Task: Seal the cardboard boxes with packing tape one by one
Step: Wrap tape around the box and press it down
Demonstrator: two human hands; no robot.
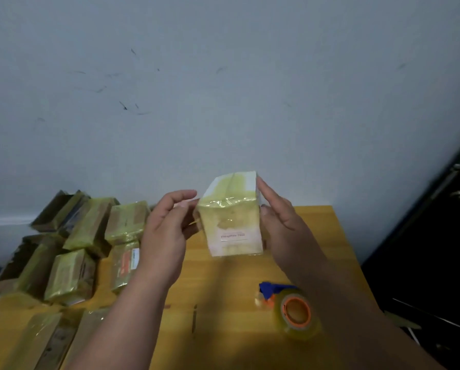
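Yellow surface [223, 289], scuffed wall behind. Left hand [164, 231] pinching tape at white box [233, 217], right hand [279, 217] flat against its side, held aloft. Best smoothing outward, no wrinkles. Tape roll [295, 313] near.

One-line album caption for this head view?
Two hands hold a taped box above a table, tape roll nearby.

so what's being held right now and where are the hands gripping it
A small white box, raised above the table. The left hand pinches its left side; the right hand presses flat fingers on its right side.
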